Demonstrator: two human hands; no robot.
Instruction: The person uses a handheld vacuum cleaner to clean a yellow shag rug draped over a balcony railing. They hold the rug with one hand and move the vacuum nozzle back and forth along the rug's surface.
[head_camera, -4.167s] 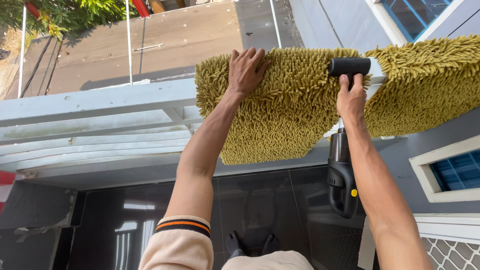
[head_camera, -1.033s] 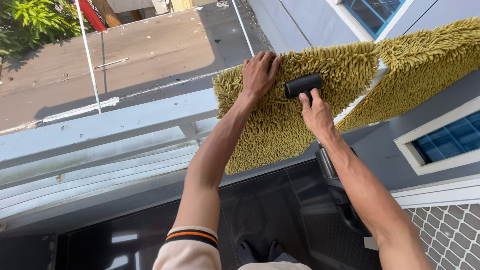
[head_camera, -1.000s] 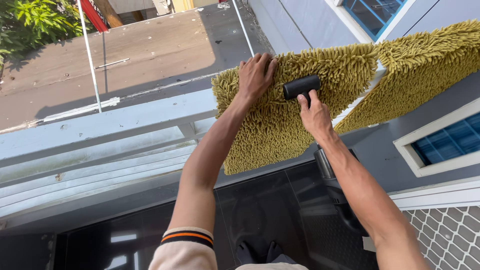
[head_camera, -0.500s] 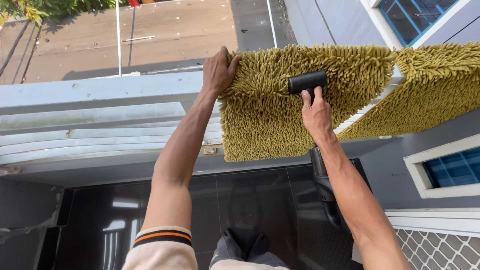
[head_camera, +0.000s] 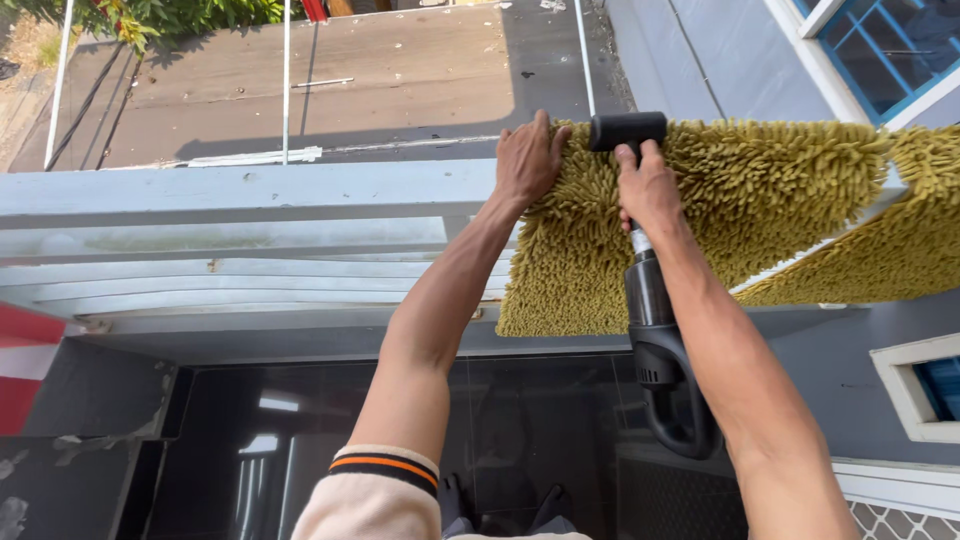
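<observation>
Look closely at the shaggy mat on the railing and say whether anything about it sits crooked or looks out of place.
The yellow-green shaggy mat hangs askew over the white railing: its edge slants, and a white bar shows through a diagonal gap on the right. The left hand presses its corner; the right hand grips a black handheld vacuum.

Left hand (head_camera: 528, 160) presses flat on the shaggy yellow-green mat (head_camera: 760, 200), right at its left edge, where it drapes over the white railing (head_camera: 240, 190). Right hand (head_camera: 648, 185) grips the neck of a black handheld vacuum (head_camera: 655, 300), nozzle down on the pile, body hanging below. Dark glossy floor (head_camera: 300, 440) beneath.
</observation>
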